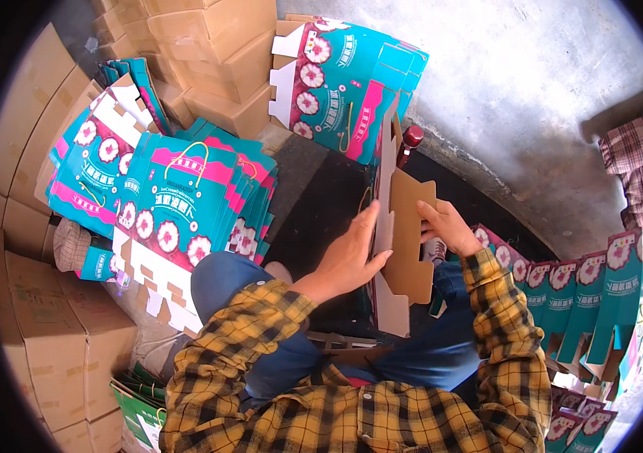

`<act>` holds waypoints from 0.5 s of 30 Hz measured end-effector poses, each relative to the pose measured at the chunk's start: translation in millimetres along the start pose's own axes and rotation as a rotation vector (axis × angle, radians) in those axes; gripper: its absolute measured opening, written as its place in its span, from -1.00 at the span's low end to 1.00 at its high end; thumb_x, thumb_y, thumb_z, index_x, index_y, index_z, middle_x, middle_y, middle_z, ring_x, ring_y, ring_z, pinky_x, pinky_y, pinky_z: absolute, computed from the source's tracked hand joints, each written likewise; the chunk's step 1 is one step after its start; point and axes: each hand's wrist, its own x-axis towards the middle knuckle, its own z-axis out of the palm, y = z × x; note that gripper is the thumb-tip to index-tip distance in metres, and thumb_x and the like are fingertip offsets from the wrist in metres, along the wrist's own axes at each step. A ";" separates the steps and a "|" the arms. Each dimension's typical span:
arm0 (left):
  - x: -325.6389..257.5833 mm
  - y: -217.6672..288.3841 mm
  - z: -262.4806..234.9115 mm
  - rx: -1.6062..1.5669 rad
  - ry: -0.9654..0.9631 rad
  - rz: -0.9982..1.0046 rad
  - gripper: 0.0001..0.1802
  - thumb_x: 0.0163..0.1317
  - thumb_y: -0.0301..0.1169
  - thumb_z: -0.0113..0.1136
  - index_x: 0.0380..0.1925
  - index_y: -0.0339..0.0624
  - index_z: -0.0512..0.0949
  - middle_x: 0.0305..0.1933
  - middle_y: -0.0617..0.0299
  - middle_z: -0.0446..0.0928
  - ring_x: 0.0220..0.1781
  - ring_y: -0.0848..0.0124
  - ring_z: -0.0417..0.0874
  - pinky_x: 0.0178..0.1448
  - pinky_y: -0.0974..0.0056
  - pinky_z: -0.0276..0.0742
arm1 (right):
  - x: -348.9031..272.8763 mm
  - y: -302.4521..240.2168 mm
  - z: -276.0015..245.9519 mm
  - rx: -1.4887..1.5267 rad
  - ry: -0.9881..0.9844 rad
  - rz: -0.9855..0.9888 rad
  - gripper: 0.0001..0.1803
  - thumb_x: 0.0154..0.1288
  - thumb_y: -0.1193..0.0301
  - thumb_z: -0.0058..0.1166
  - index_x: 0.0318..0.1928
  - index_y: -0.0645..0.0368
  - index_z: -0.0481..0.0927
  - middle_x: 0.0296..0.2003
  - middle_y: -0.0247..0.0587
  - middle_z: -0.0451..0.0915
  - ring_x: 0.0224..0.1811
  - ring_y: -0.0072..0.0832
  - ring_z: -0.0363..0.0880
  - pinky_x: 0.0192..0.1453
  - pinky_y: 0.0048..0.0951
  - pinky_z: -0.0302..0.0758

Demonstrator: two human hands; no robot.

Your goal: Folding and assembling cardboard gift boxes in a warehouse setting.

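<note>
In front of me an unfolded cardboard gift carton [410, 260] stands on edge, its plain brown inside facing right and its notched flaps sticking out. My left hand [346, 255] lies against its left side with the fingers stretched out and the thumb apart. On the other side my right hand [448, 228] pinches the carton's right edge between thumb and fingers. Part of the carton's printed outside is turned away from me. A dark red bottle-like object [410, 140] stands just beyond the carton's far end.
Flat teal and pink cartons with cord handles lie in a pile [174, 192] at left and another stack [336, 90] ahead. Brown boxes [223, 45] are piled behind them and along the left. Several teal cartons [574, 294] stand in a row at right. Checked cloth [642, 174] lies at far right.
</note>
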 end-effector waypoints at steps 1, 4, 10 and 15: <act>1.2 -3.0 4.4 -0.002 0.000 0.001 0.07 0.35 -0.24 0.31 0.61 -0.35 -0.19 0.57 -0.32 0.12 0.39 -0.16 0.51 0.32 0.03 0.59 | 1.7 3.1 -0.9 -0.027 -0.007 0.036 -0.51 0.66 0.10 -0.09 0.16 0.33 0.57 -0.07 -0.15 0.71 -0.20 -0.39 0.79 -0.18 -0.40 0.76; 4.4 -6.9 9.8 -0.008 -0.004 -0.065 0.00 0.28 -0.46 0.15 0.62 -0.25 -0.18 0.51 -0.29 0.20 0.34 -0.21 0.51 0.30 0.00 0.61 | 9.9 7.8 -2.8 -0.050 -0.035 0.075 -0.52 0.66 0.09 -0.07 0.16 0.29 0.58 -0.10 -0.18 0.72 -0.23 -0.42 0.79 -0.21 -0.44 0.74; 12.4 -19.5 6.0 -0.030 0.102 -0.099 -0.12 0.31 -0.54 -0.01 0.62 -0.11 -0.08 0.48 -0.22 0.26 0.36 -0.20 0.48 0.31 -0.05 0.57 | 20.9 10.3 -12.7 -0.085 0.007 0.044 -0.55 0.65 0.13 -0.08 0.09 0.30 0.60 -0.18 -0.19 0.74 -0.29 -0.42 0.78 -0.26 -0.43 0.74; -1.1 -10.8 -7.4 -0.003 -0.019 -0.029 -0.12 0.28 -0.61 -0.02 0.62 0.03 0.02 0.48 -0.20 0.26 0.40 -0.22 0.45 0.36 -0.04 0.54 | 37.1 30.7 -99.3 -0.233 0.397 -0.125 -0.58 0.56 0.21 -0.07 -0.08 0.37 0.63 -0.36 -0.18 0.73 -0.46 -0.38 0.75 -0.36 -0.38 0.73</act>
